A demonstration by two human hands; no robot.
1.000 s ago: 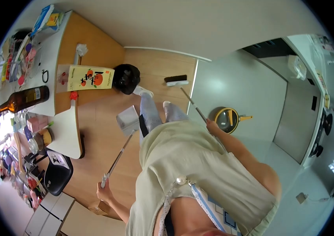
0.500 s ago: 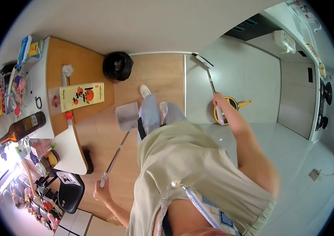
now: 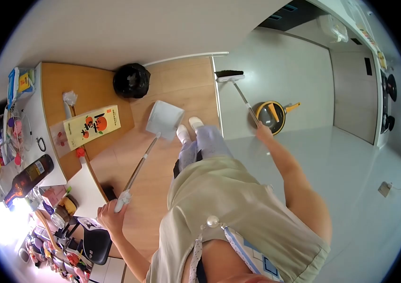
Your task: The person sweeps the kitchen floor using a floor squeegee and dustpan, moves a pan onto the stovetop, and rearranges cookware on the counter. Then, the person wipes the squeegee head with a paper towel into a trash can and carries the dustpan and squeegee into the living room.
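My left hand (image 3: pixel 111 216) is closed around the handle end of a long-handled dustpan. Its pale grey pan (image 3: pixel 164 118) is over the wood floor, just left of my feet. My right hand (image 3: pixel 264 131) grips the shaft of a broom (image 3: pixel 241 92). The broom's dark bristles and white head are beside the white strip where the wood floor meets the pale grey floor. Close to my right hand is a yellow-rimmed frying pan (image 3: pixel 279 123) with a yellow handle, partly behind the hand and shaft.
A bin with a black bag (image 3: pixel 131 80) stands by the wall. On the left are a desk (image 3: pixel 54 78) with a yellow box (image 3: pixel 92 127), a brown bottle (image 3: pixel 29 178) and a black chair (image 3: pixel 97 246). Grey cabinets (image 3: pixel 354 89) and a stove line the right side.
The broom head has turned and shifted left and slightly down toward the white strip. The dustpan has moved up and right, and my left hand has moved left. My feet have shifted.
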